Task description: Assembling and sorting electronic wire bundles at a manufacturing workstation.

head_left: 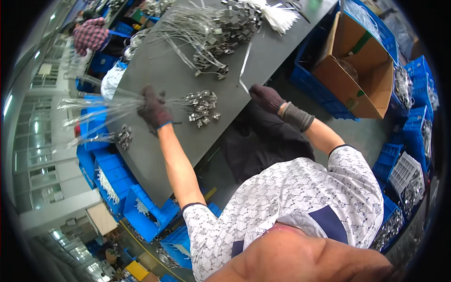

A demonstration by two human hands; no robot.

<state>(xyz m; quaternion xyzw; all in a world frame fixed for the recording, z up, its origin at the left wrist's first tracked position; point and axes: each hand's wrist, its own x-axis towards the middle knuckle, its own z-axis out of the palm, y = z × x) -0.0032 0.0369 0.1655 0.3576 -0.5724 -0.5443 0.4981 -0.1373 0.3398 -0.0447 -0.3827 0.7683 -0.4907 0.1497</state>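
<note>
My left hand (155, 111), in a dark glove, is closed around the middle of a bundle of thin shiny strips (109, 102). Square metal buckles (203, 108) cluster at the bundle's right end, over the grey table (162, 162). At the table's right edge, the gloved right hand (267, 98) pinches the lower end of a single pale strip (245, 63), which is bent near my fingers. Farther back lies a big tangled heap of similar strips (188, 28) with metal pieces (230, 33). A smaller buckle cluster (125, 137) sits by the table's left edge.
White ties (277, 16) and scissors (295, 5) lie at the table's far end. To the right, an open cardboard box (361, 70) stands in a blue crate (324, 101). More blue bins (148, 214) line the left side. Another person (89, 35) is at the far left.
</note>
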